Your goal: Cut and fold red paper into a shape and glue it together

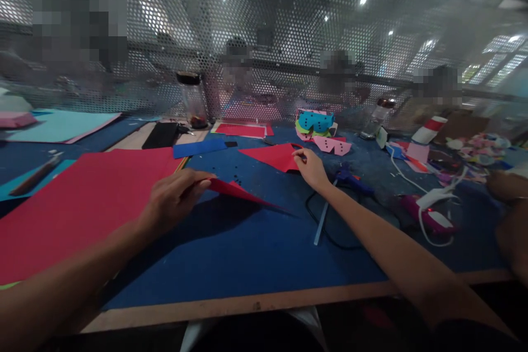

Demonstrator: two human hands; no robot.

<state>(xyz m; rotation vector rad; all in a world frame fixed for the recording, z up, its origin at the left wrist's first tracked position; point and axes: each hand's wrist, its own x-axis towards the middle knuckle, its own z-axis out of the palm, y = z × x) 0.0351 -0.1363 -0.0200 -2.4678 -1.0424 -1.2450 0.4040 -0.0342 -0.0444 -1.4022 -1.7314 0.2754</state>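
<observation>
My left hand (175, 195) pinches the corner of a red paper piece (235, 191), which slants up off the blue tabletop (256, 253) and casts a shadow. Farther forward, my right hand (310, 166) has thumb and finger closed on the edge of a second red paper piece (274, 157). A small dark curved shape beside those fingertips is too unclear to name. Large red sheets (99, 192) lie in a stack under and left of my left forearm. Small black bits (236, 177) are scattered between the two pieces.
Right of my right hand lie a blue glue gun (355, 182) and a clear glue stick (322, 220). Cut paper masks (315, 121), a jar (192, 100) and a phone (160, 136) sit along the back. A person's hand (505, 184) rests at far right.
</observation>
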